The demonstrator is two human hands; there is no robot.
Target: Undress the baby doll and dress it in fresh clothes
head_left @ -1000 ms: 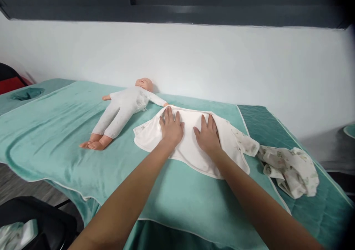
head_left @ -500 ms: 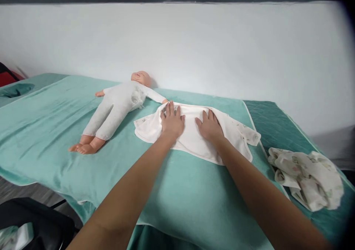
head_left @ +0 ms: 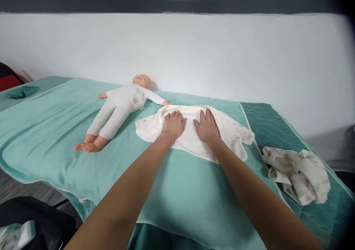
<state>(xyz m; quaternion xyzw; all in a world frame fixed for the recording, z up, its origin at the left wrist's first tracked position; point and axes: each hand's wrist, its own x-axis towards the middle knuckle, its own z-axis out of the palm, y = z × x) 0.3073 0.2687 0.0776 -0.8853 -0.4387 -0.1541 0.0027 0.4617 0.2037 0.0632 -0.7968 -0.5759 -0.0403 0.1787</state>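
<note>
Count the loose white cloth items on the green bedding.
2: the spread shirt under the left hand and right hand; the crumpled cloth to its right, which may hide more.

black chair (head_left: 52,218), white wall (head_left: 210,54)

Matt cloth shirt (head_left: 190,141), velvety cloth cover (head_left: 191,194), smooth plastic doll head (head_left: 144,81)

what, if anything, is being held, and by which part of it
Nothing looks gripped: the left hand and right hand lie palm down on the spread white top, on either side of its middle.
</note>
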